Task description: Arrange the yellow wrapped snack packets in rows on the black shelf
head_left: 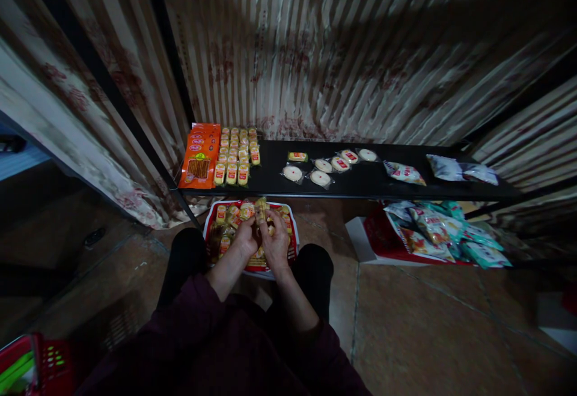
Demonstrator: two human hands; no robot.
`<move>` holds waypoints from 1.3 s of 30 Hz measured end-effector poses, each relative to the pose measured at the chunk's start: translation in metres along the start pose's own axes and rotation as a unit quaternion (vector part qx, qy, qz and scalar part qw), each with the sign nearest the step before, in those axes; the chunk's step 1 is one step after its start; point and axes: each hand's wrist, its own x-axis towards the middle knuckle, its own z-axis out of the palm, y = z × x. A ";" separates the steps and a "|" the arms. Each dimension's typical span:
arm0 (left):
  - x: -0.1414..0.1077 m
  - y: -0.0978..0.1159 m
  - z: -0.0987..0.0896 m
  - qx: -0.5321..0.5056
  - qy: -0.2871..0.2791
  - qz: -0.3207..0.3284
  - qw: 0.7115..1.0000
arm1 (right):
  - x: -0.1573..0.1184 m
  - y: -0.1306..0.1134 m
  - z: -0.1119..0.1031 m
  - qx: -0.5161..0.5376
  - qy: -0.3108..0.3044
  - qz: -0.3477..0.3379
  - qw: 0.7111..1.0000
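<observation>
Both hands are over a red and white box [208, 219] of small yellow wrapped snacks [220, 214] between the knees. My left hand [246, 237] is closed at its fingertips, close beside my right hand. My right hand [274, 237] has its fingers round a yellow wrapped snack [261, 208] that points up toward the shelf. What my left hand holds, if anything, is hidden. On the black shelf [270, 185] just beyond, rows of the same yellow snacks [231, 172] stand beside an orange packet [197, 167].
Farther right on the shelf lie round white wrapped pieces [320, 178], one yellow snack [297, 157] and several bags [404, 173]. Below is a box [363, 241] of green and white bags. A red basket [56, 363] is at the lower left. Dark posts [166, 41] flank the shelf.
</observation>
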 end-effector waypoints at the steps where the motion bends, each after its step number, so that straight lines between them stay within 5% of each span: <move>1: -0.002 0.000 0.001 -0.008 -0.002 -0.012 1.000 | 0.000 0.002 -0.001 -0.004 0.001 -0.001 1.000; 5: -0.004 -0.003 0.000 -0.032 0.009 -0.031 0.999 | 0.002 0.007 -0.005 -0.036 -0.012 -0.016 0.999; 12: -0.001 -0.005 -0.006 0.017 0.008 0.040 0.999 | 0.004 0.012 -0.004 -0.037 -0.045 -0.023 0.998; 19: -0.008 -0.006 -0.005 0.116 0.047 0.138 0.982 | 0.001 0.018 0.002 0.044 -0.043 0.085 0.994; 25: -0.017 -0.007 -0.001 0.224 0.027 0.213 0.951 | 0.005 0.011 -0.001 0.138 -0.068 0.176 0.972; 39: 0.000 -0.003 -0.007 0.419 0.011 0.358 0.834 | 0.017 0.029 0.011 0.145 -0.070 0.211 0.964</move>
